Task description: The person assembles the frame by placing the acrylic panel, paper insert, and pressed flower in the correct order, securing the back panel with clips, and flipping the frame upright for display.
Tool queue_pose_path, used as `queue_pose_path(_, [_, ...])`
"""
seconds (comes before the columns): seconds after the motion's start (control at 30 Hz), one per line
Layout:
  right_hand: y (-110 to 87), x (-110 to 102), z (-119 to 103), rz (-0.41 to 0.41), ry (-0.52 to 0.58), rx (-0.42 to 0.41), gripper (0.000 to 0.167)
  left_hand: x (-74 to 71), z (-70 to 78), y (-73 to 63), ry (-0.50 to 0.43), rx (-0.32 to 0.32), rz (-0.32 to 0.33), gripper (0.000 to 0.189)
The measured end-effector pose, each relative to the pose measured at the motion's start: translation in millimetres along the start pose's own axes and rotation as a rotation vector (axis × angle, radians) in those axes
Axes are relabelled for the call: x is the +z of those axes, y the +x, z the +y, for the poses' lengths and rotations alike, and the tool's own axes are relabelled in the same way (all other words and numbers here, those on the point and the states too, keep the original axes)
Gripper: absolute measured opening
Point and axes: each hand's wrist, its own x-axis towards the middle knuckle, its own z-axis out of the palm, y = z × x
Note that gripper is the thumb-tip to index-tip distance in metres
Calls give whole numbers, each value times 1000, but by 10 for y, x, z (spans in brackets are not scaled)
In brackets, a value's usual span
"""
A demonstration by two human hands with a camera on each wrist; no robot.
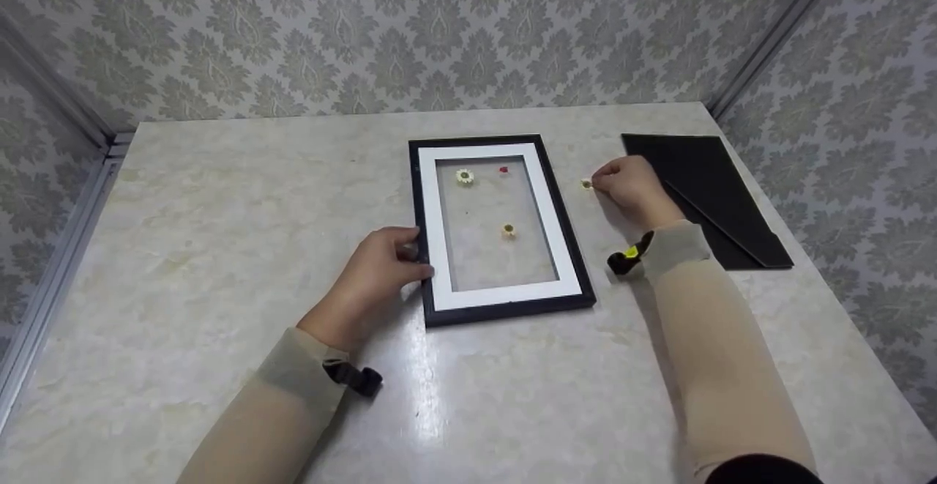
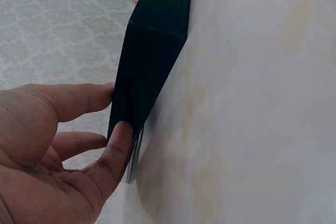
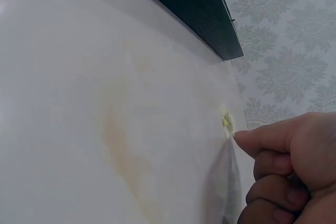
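Note:
A black picture frame [image 1: 510,310] with a white inner border lies on the table. My left hand [image 1: 375,264] holds its left edge, thumb at the top rim and a finger against the outer side [image 2: 134,72]. Behind its clear pane are a white daisy [image 1: 465,176], a small red flower [image 1: 504,170] and a pale daisy-like flower [image 1: 509,229]. To the right of the frame, my right hand [image 1: 631,185] pinches another small white daisy [image 1: 586,184] between thumb and index finger. This daisy [image 3: 227,123] appears close over the table in the right wrist view.
A black backing board [image 1: 692,169] with a raised flap [image 1: 721,224] lies at the right, beside my right forearm. Patterned wallpaper [image 1: 439,37] rises behind the marbled table [image 1: 241,198] and along its sides.

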Motion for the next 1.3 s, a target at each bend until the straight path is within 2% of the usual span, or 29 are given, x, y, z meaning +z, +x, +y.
queue_pose_path(0.23, [-16, -46, -37, -36, 133, 53, 36, 0, -11, 11, -2, 6, -3, 73])
queue_pose_path(0.57, [-58, -141, -213, -60, 110, 55, 34, -9, -25, 11, 16, -2, -3, 74])
queue_pose_path(0.77, [-159, -75, -454, -74, 135, 19, 33, -2, -6, -7, -17, -30, -12, 74])
queue_pose_path(1.0, [-300, 97, -828, -113, 112, -61, 33, 7, -13, 11, 8, 4, 2, 72])
queue_pose_path(1.3, [-484, 412, -1238, -220, 131, -171, 26, 2, -18, 18, 27, 1, 6, 72])
